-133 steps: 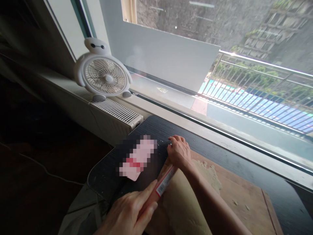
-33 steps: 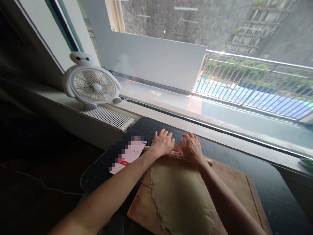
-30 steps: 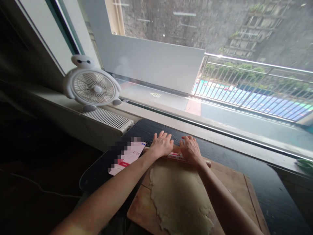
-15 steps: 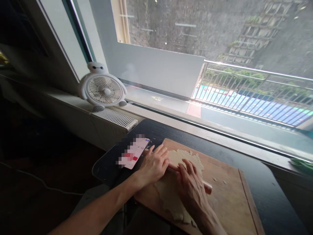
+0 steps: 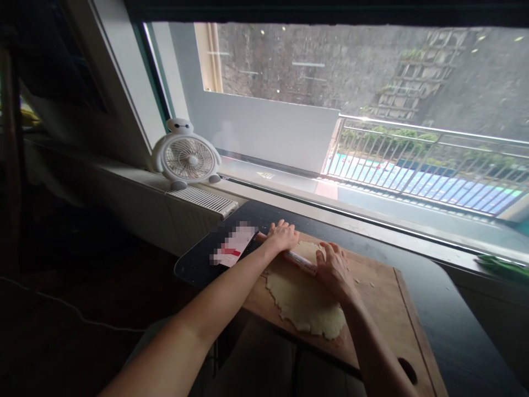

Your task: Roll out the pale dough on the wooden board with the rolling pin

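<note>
Dough (image 5: 306, 303) under rolling pin (image 5: 302, 262). Left hand (image 5: 283, 237): fingers close together; right hand (image 5: 334, 270): slightly spread. Uneven pressure could tear sheet.

Daylight enters through a wide window with a dark green frame (image 5: 156, 69); beyond it stands a silvery metal railing (image 5: 413, 165). Dark floor (image 5: 78, 309) fills the near left.

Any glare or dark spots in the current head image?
Head view: bright, washed-out daylight on the railing; floor at left lost in shadow; phone partly pixelated; flat dough dim but readable.
</note>
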{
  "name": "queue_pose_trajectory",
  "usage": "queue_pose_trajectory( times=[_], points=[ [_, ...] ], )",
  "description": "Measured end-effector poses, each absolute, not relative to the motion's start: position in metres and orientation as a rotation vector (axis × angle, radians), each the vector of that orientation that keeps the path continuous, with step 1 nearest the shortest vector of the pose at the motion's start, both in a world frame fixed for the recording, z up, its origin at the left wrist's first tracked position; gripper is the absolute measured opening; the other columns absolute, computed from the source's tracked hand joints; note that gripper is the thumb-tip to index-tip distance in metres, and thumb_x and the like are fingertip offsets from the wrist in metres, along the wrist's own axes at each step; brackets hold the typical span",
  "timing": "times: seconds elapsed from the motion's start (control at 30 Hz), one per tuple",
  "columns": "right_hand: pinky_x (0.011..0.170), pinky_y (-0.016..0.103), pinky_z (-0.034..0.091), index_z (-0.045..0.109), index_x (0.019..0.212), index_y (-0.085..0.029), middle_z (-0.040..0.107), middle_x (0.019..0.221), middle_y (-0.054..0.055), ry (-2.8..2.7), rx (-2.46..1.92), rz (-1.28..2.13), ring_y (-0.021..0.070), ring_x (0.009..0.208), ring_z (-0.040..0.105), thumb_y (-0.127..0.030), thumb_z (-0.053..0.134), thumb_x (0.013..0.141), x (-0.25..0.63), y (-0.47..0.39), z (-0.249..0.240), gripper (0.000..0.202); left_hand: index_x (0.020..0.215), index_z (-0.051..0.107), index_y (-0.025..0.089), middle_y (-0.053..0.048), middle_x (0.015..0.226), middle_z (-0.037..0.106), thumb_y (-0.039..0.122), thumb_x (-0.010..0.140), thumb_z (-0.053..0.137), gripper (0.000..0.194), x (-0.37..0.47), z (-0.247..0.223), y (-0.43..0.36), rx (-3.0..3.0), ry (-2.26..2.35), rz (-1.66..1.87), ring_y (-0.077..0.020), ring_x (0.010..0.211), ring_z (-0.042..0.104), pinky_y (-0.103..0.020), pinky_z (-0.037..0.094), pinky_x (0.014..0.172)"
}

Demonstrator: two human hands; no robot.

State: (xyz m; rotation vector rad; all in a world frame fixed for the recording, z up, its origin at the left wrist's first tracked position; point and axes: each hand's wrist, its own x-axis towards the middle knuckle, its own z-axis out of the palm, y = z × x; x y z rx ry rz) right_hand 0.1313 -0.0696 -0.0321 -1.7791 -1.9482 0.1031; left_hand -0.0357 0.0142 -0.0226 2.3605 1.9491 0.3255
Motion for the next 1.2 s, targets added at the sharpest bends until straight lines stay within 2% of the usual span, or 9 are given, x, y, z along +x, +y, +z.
queue_pose_trajectory(
  times=[0.23,0.43,0.57,0.77,0.87,1.0,1.2],
  points=[
    [0.1,0.038,0.027,0.051,0.122,-0.022,0.048,0.127,0.008,-2.002,-1.777,-0.121,0.0239,0.122,0.035,-0.031,0.033,0.091,0.113,-0.116,-0.035,0.037,0.117,0.053,0.025,-0.006,0.132,0.049,0.042,0.089,0.029,0.04,-0.054,-0.026,-0.038,2.39,1.987,0.38,-0.0266,0.127,0.033,-0.054,0.022,0.103],
    [0.101,0.035,0.025,0.051,0.121,-0.023,0.047,0.128,0.007,-2.031,-1.759,-0.177,0.023,0.128,0.027,-0.034,0.032,0.092,0.105,-0.146,-0.038,0.037,0.122,0.05,0.027,-0.003,0.138,0.044,0.038,0.089,0.028,0.041,-0.066,-0.029,-0.079,2.448,1.987,0.408,-0.0249,0.133,0.024,-0.05,0.011,0.108],
    [0.099,0.037,0.024,0.052,0.118,-0.022,0.048,0.126,0.008,-1.989,-1.882,-0.046,0.0241,0.127,0.027,-0.033,0.03,0.091,0.108,-0.124,-0.029,0.037,0.117,0.053,0.027,-0.005,0.133,0.049,0.04,0.088,0.028,0.04,-0.062,-0.027,-0.065,2.397,2.025,0.355,-0.027,0.129,0.03,-0.053,0.017,0.105],
    [0.092,0.039,0.03,0.056,0.115,-0.021,0.056,0.114,0.01,-1.965,-1.957,0.027,0.0255,0.111,0.044,-0.035,0.033,0.087,0.117,-0.069,-0.021,0.038,0.111,0.055,0.024,-0.008,0.126,0.053,0.043,0.085,0.032,0.039,-0.05,-0.02,-0.02,2.349,2.042,0.34,-0.0261,0.124,0.036,-0.05,0.024,0.102],
    [0.089,0.041,0.031,0.056,0.115,-0.02,0.057,0.112,0.012,-1.939,-1.993,0.035,0.0268,0.107,0.047,-0.036,0.034,0.086,0.12,-0.055,-0.022,0.04,0.109,0.056,0.022,-0.01,0.123,0.055,0.042,0.082,0.038,0.038,-0.047,-0.018,-0.007,2.331,2.041,0.331,-0.0264,0.122,0.039,-0.049,0.027,0.101],
    [0.092,0.04,0.028,0.055,0.115,-0.021,0.056,0.115,0.011,-1.944,-1.968,0.012,0.0251,0.11,0.045,-0.037,0.033,0.087,0.118,-0.063,-0.024,0.039,0.112,0.055,0.024,-0.008,0.125,0.055,0.041,0.084,0.034,0.039,-0.049,-0.021,-0.012,2.356,2.021,0.333,-0.0254,0.123,0.038,-0.05,0.027,0.101],
    [0.102,0.038,0.018,0.056,0.111,-0.022,0.051,0.123,0.009,-1.934,-1.908,-0.097,0.0232,0.122,0.034,-0.034,0.033,0.089,0.108,-0.111,-0.027,0.034,0.121,0.052,0.028,-0.005,0.135,0.048,0.044,0.088,0.03,0.043,-0.057,-0.027,-0.058,2.413,2.016,0.373,-0.0259,0.129,0.032,-0.051,0.019,0.105]
  ],
)
